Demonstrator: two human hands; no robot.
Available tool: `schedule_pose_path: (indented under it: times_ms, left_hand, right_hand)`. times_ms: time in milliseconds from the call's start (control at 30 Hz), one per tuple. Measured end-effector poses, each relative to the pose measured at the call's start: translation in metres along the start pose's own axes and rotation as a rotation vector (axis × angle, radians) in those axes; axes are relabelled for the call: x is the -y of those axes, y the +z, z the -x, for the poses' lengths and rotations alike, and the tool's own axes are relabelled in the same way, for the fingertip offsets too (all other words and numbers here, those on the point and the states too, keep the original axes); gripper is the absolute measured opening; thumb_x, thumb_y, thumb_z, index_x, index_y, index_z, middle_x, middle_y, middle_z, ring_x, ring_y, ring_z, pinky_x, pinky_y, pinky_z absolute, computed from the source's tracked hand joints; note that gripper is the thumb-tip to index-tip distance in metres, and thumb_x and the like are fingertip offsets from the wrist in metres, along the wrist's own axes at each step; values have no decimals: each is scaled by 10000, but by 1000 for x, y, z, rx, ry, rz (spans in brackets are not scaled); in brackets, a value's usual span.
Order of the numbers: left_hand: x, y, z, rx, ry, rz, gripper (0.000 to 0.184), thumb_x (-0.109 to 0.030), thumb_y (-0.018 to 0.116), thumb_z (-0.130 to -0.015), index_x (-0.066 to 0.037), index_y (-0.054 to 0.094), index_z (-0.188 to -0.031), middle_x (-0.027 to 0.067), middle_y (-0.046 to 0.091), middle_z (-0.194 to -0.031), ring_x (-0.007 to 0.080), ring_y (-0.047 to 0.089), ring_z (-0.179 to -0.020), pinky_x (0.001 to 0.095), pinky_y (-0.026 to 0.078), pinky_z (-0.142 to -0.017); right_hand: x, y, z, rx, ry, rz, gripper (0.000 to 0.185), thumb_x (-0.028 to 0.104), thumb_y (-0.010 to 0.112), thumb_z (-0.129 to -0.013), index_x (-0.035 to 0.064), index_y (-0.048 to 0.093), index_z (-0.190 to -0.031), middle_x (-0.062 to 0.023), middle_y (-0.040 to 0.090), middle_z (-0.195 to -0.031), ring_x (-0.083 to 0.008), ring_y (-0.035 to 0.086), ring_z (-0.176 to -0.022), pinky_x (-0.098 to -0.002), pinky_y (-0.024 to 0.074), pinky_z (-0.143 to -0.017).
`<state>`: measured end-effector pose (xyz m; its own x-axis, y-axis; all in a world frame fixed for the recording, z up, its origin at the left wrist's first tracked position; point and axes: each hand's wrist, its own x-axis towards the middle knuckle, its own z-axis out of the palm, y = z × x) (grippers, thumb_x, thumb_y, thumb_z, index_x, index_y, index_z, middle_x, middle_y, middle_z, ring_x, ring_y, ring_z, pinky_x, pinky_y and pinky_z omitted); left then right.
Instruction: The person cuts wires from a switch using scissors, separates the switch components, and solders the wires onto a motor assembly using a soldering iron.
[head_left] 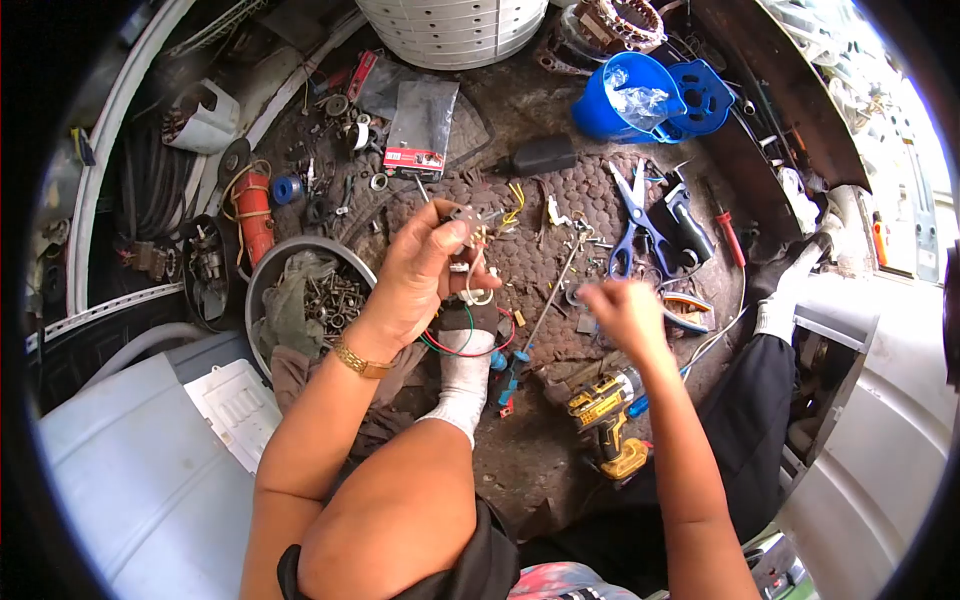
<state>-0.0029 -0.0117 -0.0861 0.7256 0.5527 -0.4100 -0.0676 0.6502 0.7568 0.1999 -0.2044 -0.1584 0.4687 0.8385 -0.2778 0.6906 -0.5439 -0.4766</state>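
My left hand (428,265) is raised over the mat, its fingers closed on a small metal part with wires (468,222) whose exact kind is unclear. A white wire loop (482,290) and thin red and green wires (505,345) hang below that hand. To the right, my right hand (628,312) is curled and slightly blurred; whatever its fingers may hold is hidden. Beside it lie orange-handled pliers (690,312). Between the hands a long screwdriver (512,380) rests on the mat. A yellow cordless drill (603,408) sits below my right hand.
Blue scissors (630,232), a red-handled probe (731,240) and a black cylinder (540,155) lie farther back. At left stands a grey bowl of bolts (262,270). A blue jug (606,105) and perforated white drum (450,30) stand behind. My socked foot (464,385) is on the mat.
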Motion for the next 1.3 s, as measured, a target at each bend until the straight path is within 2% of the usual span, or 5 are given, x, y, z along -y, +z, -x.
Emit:
schedule_pose_path:
  times_ms: [200,600,767,1033,1300]
  left_hand:
    - [8,6,2,41,-72,63,266,-318,588,-985,-84,548,-1105,44,631,-899,150,666,-805,422,622,-801]
    - [7,13,-1,111,-120,45,239,-269,534,-1026,-86,518,-1180,55,617,-953,138,649,-854,398,596,-858]
    - [11,21,0,63,-14,-26,223,-251,546,-1030,-67,542,-1157,63,654,-1023,111,602,-890,290,493,-858]
    - [12,18,1,102,-105,103,271,-240,519,-1037,-46,546,-1225,84,647,-1034,153,609,-888,311,524,-811]
    - [20,12,-2,133,-160,109,255,-233,525,-1036,-64,556,-1225,53,648,-1053,139,608,-889,300,515,-804]
  right_hand:
    - [43,54,17,53,-465,-7,136,174,720,-752,132,696,-879,-55,600,-952,-297,596,-951,-399,554,-704]
    - [26,67,1,54,-690,-144,248,114,775,-711,119,701,-948,-14,655,-902,-270,562,-813,-386,520,-706]
    - [72,-2,-4,-103,-27,-1184,207,89,735,-875,37,664,-1062,-7,698,-926,-70,621,-774,-233,480,-687]
    - [65,-15,-22,56,-42,-1457,183,-36,693,-871,4,616,-1032,-41,686,-881,-99,652,-843,-242,517,-777]
    - [79,-24,-21,-459,-343,-692,389,24,755,-644,114,701,-1018,-162,572,-1211,-320,546,-1139,-420,453,-926]
